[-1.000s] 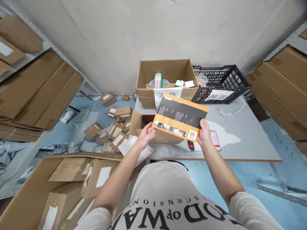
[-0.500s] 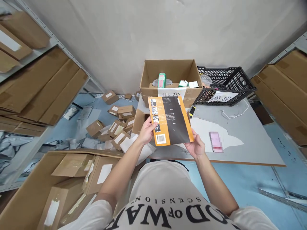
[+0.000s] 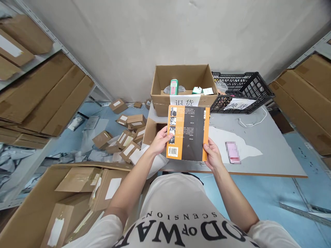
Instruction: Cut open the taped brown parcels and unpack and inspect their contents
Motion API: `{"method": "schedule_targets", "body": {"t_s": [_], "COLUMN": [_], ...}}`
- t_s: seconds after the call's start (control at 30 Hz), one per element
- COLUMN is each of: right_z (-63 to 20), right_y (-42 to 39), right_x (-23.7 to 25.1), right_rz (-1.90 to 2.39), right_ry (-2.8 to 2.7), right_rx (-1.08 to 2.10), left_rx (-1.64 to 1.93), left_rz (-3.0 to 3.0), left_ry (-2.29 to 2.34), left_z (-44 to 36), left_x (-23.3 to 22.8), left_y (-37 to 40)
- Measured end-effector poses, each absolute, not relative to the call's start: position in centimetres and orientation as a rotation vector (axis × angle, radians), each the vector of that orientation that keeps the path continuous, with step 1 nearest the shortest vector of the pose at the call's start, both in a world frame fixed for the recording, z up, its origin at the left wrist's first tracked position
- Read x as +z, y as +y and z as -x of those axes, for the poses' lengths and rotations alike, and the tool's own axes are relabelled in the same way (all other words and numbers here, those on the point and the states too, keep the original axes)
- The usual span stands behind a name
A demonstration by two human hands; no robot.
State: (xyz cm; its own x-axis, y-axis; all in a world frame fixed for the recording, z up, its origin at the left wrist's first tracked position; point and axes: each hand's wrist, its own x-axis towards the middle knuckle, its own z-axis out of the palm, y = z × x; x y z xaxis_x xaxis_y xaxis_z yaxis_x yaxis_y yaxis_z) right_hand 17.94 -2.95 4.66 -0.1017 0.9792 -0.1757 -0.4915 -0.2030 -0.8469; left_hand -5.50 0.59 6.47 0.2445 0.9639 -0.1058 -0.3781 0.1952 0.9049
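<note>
An orange and black book [image 3: 192,134] is held up over the near edge of the table, its back cover with a barcode and small portrait photos facing me. My left hand [image 3: 159,140] grips its left edge, thumb on the cover. On the lower right edge, my right hand [image 3: 212,153] is closed with the thumb in front and fingers behind. Behind the book stands an open cardboard box [image 3: 160,103] with a white paper sign, holding a green-and-pink small box [image 3: 174,87] and other small packs. A second open carton [image 3: 151,131] is partly hidden by the book.
A black plastic crate [image 3: 261,91] with a paper sign stands at the back right. On the grey table [image 3: 279,151] lie a pink phone-like item [image 3: 233,152], white paper and a white cable [image 3: 253,124]. Small cartons [image 3: 103,139] litter the floor at left; a large carton [image 3: 28,193] holds boxes nearby.
The book has turned slightly, from tilted to nearly upright, and shifted a little right. My right hand has moved up along its right edge; both hands keep their hold.
</note>
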Motion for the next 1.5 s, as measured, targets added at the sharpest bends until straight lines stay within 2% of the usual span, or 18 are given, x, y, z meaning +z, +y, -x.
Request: {"method": "schedule_targets", "body": {"t_s": [0.17, 0.3, 0.43, 0.6, 0.73, 0.83, 1.0, 1.07, 1.5], "right_z": [-18.0, -16.5, -13.9, -12.3, -14.5, -16.9, -18.8, -19.1, -20.4], "right_y": [-2.7, -2.2, -3.3, -4.8, -3.5, -2.3, -2.9, -3.6, -3.6], "right_x": [5.8, 7.0, 8.4, 10.0, 9.7, 8.2, 5.9, 5.6, 5.7], "right_rz": [0.909, 0.972, 1.015, 0.839, 0.946, 1.134, 0.962, 0.911, 0.946], "right_ry": [-0.790, -0.997, -1.429, -2.108, -2.135, -1.721, -1.085, -0.960, -0.848], "right_rx": [1.425, 1.249, 0.998, 0.691, 0.567, 0.710, 1.580, 1.776, 1.775], "left_rx": [1.369, 1.265, 1.289, 1.442, 1.405, 1.348, 1.244, 1.228, 1.196], "left_rz": [-1.094, -1.203, -1.039, -0.652, -0.576, -0.542, -0.526, -0.526, -0.499], "left_ry": [1.083, 0.865, 0.655, 0.795, 0.813, 0.785, 0.777, 0.785, 0.744], "left_z": [3.2, 0.2, -1.6, -0.4, 1.7, 2.8, 3.3, 3.1, 1.7], "left_x": [6.2, 7.2, 7.6, 7.3, 7.8, 7.8, 6.5, 6.0, 5.4], "left_y": [-1.5, -3.6, -4.0, -3.9, -3.9, -3.9, -3.7, -3.5, -2.4]}}
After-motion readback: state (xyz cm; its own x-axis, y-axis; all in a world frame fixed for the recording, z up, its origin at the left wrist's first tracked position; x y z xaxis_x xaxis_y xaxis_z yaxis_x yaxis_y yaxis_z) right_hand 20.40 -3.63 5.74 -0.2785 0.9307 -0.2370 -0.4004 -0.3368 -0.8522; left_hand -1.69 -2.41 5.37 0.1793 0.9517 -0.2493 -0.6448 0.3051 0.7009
